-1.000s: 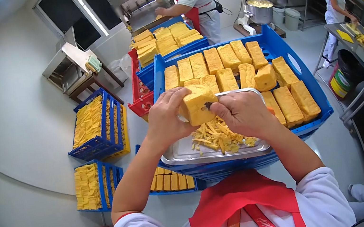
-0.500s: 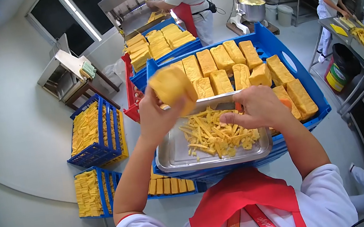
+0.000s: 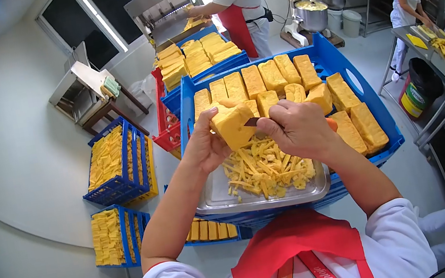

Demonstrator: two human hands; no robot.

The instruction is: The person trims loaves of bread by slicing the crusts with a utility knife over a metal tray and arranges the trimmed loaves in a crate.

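My left hand holds up a yellow bread loaf, with its fingers closed round the left side. My right hand is closed round a knife. The dark blade touches the loaf's right side; an orange handle end pokes out behind the fist. Under both hands sits a metal tray, heaped with yellow trimmings. It lies on the near side of a blue crate, where upright golden loaves stand in rows.
Another blue crate with stacked loaves stands beyond, over a red crate. More filled crates are at left. A co-worker works at a machine; a mixer stands behind. A side table with strips is at right.
The loaf has come down and to the right, turned in my left hand. My right hand has risen slightly from the tray, bringing the blade against the loaf.
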